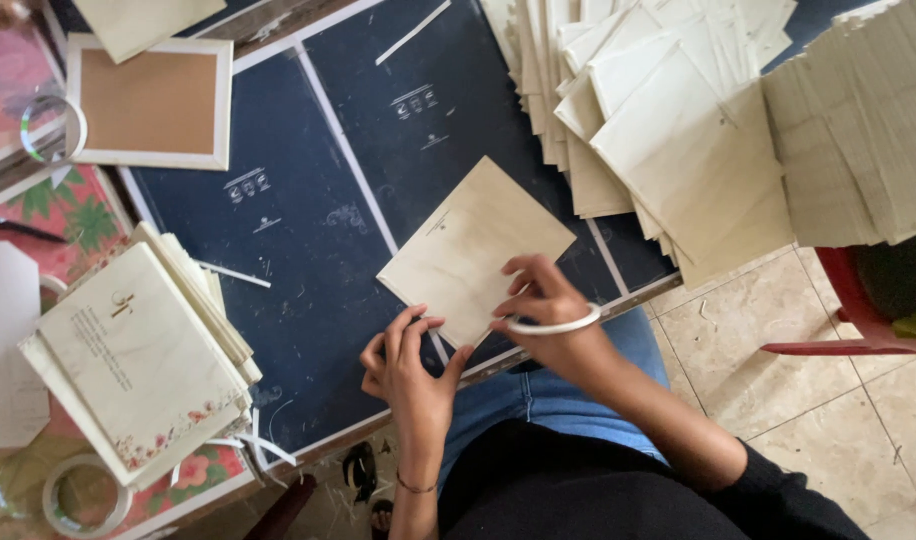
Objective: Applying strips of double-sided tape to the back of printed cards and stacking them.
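I see the dark blue board (308, 260) across my lap, and on its near edge lies one cream card (468, 245). My right hand (553, 325) presses the card, a white strip (556, 325) pinched in its fingers. My left hand (408, 370) is closed loosely, fingertips touching the card's lower corner.

Home card-making workspace: card stacks (698, 110), tape rolls (78, 497), tiled floor (778, 330).
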